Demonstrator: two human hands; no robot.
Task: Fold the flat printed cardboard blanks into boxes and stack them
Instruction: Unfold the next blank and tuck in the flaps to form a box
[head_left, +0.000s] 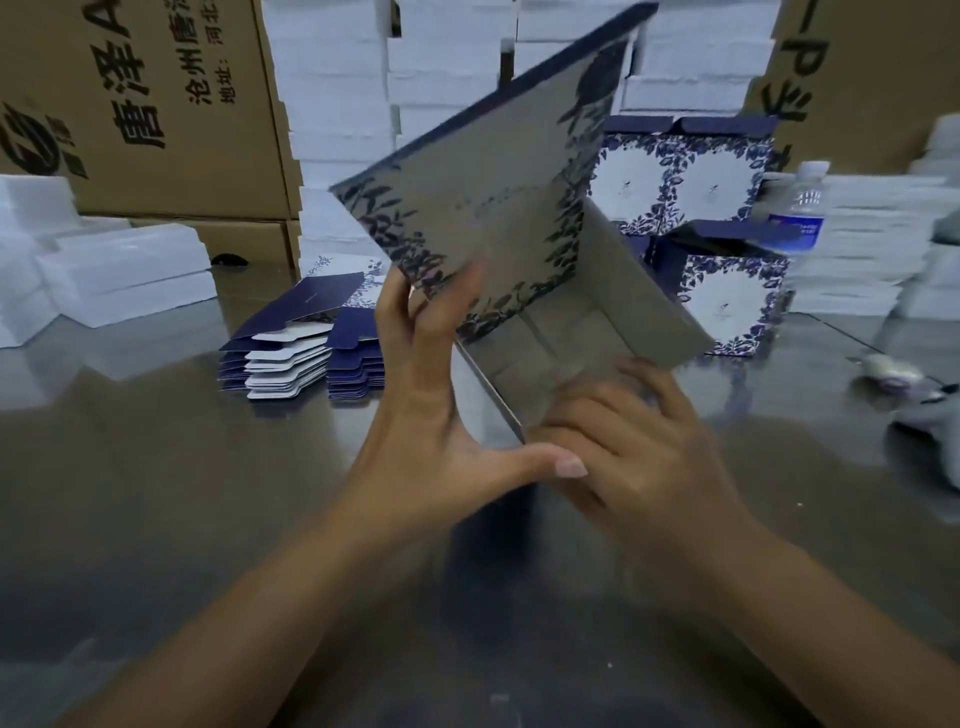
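Box (519, 249) half-folded, blue floral print, held by both hands.

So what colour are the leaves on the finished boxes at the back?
Blue leaves ringing white, on the folded printed cardboard boxes, seen in the head view.

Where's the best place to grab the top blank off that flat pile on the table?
Probably the raised navy flap of the top blank on the pile of blanks. It tilts up clear of the sheets beneath, so a hand coming from the near side can pinch its free edge.

Steel table (130, 467) — cartons (156, 104) behind.
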